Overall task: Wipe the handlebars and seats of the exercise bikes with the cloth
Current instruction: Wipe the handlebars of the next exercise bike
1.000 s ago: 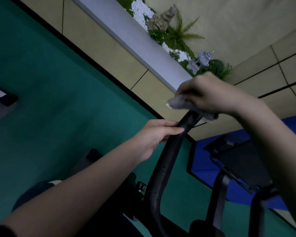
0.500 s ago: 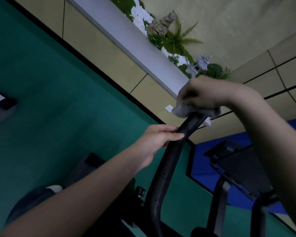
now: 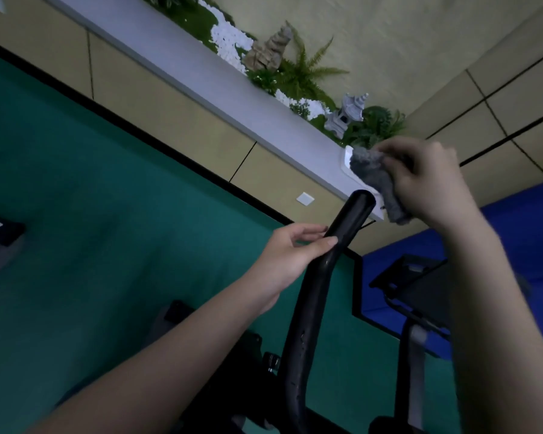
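Cloth [image 3: 377,180] first: where is it?

Bunched up, grey, in the right hand [image 3: 430,186], up beside the tip of the black handlebar [image 3: 314,292]. A sliver of the pale ledge [image 3: 176,54] shows between cloth and tip, so they are just apart.

How does that hand hold it?

Its fingers are curled round the wad, and the back of the hand faces the camera. The fingertips are blurred.

And the left hand [image 3: 290,255]?

It is lower down the same bar, on its left side. The thumb lies across the front and the fingertips meet the bar's edge, a light pinch.

The bar itself?

It rises in a curve from the bottom edge to a rounded end, with small shiny specks on its lower stretch. A small knob [image 3: 271,361] sits near its base on the left.

What lies around?

To the right is another machine's dark tray [image 3: 420,283] on a post, partly behind the right forearm. There is green floor [image 3: 91,198] on the left and a blue mat [image 3: 521,220] on the right. Behind is a beige panel [image 3: 185,126] with a white socket plate [image 3: 305,199]. Along the ledge are white pebbles [image 3: 229,42], a rock ornament [image 3: 268,51], a fern [image 3: 308,73] and a small stone pagoda lantern [image 3: 347,115].
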A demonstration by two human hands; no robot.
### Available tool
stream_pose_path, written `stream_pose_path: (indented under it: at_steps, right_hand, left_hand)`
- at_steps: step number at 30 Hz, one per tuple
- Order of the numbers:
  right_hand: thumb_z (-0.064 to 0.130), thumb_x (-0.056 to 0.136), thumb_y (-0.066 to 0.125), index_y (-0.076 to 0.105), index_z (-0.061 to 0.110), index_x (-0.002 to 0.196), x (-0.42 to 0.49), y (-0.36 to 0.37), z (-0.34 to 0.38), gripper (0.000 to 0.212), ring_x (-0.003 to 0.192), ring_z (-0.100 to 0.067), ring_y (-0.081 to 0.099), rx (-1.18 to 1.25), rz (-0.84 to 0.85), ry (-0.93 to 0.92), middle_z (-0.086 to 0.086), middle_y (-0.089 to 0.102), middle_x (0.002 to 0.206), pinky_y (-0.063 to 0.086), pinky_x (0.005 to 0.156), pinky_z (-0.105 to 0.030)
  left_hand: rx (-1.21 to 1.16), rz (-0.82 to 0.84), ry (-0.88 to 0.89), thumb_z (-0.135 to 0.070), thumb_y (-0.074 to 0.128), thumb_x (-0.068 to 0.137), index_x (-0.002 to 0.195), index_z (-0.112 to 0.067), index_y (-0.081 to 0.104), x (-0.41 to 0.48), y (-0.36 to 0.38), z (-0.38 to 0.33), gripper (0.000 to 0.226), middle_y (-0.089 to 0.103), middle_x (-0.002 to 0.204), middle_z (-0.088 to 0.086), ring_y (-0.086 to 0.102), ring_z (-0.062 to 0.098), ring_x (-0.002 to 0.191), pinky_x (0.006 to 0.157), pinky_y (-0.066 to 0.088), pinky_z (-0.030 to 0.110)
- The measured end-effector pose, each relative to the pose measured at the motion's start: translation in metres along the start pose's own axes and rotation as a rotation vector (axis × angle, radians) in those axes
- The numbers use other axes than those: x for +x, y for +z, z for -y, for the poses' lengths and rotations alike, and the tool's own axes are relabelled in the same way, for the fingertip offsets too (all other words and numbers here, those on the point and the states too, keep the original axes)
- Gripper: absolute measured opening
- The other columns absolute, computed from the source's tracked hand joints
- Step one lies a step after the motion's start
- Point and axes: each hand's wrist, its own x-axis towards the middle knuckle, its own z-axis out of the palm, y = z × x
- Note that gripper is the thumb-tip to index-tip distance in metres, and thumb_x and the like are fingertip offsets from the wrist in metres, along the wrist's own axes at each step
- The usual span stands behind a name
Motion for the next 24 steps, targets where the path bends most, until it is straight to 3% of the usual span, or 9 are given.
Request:
stream_pose_path:
  at_steps: [3,5,9,12,15,20,24]
  right_hand:
    - [0.003,0.093,0.047,0.068,0.011,0.108,-0.017,0.014,-0.002,0.027,0.101,-0.024,0.057,0.091,-0.051,0.186,-0.009,0.067,0.1,0.029,0.073,-0.012]
    - [0.004,0.095,0.045,0.066,0.009,0.111,-0.022,0.023,0.002,0.027,0.099,-0.023,0.055,0.172,-0.102,0.278,-0.011,0.065,0.101,0.026,0.067,-0.011]
    - [0.008,0.099,0.039,0.059,0.007,0.116,-0.031,0.038,0.01,0.026,0.083,-0.016,0.043,0.324,-0.174,0.483,-0.006,0.053,0.088,0.025,0.06,-0.017]
    - [0.015,0.101,0.035,0.055,0.009,0.113,-0.046,0.054,0.02,0.024,0.079,-0.021,0.047,0.477,-0.266,0.617,-0.003,0.055,0.085,0.026,0.058,-0.022]
    - [0.015,0.101,0.037,0.055,0.012,0.113,-0.057,0.065,0.026,0.022,0.084,-0.021,0.055,0.597,-0.35,0.724,-0.004,0.061,0.09,0.036,0.067,-0.024]
    - [0.015,0.101,0.035,0.056,0.012,0.116,-0.066,0.077,0.034,0.026,0.091,-0.025,0.059,0.75,-0.391,0.848,-0.009,0.064,0.098,0.047,0.082,-0.038]
    - [0.014,0.102,0.037,0.059,0.007,0.101,-0.056,0.075,0.035,0.023,0.094,-0.028,0.061,1.225,-0.455,0.977,-0.015,0.063,0.1,0.048,0.088,-0.04]
  left_hand:
    - [0.047,0.001,0.042,-0.028,0.071,0.085,0.109,-0.025,0.065,0.007,0.004,-0.009,0.025,0.063,0.104,-0.01,0.061,-0.006,0.088,0.066,0.043,0.001]
    - [0.061,-0.005,0.066,-0.022,0.07,0.085,0.104,-0.024,0.066,0.01,0.006,-0.011,0.019,0.063,0.098,-0.01,0.061,-0.011,0.074,0.061,0.042,0.0]
    - [0.064,0.021,0.112,-0.01,0.066,0.088,0.094,-0.024,0.065,0.013,0.004,-0.013,0.015,0.063,0.092,-0.005,0.059,-0.013,0.069,0.068,0.044,0.003]
    - [0.104,0.044,0.116,-0.009,0.062,0.09,0.107,-0.016,0.065,0.015,0.0,-0.013,0.018,0.065,0.102,0.003,0.059,-0.013,0.073,0.072,0.045,0.005]
    - [0.146,0.073,0.111,-0.009,0.059,0.092,0.113,-0.013,0.064,0.017,-0.005,-0.015,0.022,0.065,0.105,0.002,0.059,-0.014,0.075,0.071,0.045,0.005]
    - [0.188,0.124,0.098,-0.008,0.056,0.093,0.111,-0.016,0.063,0.019,-0.01,-0.02,0.021,0.064,0.103,0.001,0.059,-0.014,0.075,0.069,0.045,0.005]
    - [0.182,0.157,0.087,-0.009,0.057,0.093,0.102,-0.023,0.064,0.021,-0.013,-0.022,0.018,0.065,0.096,-0.004,0.06,-0.013,0.075,0.067,0.047,0.007]
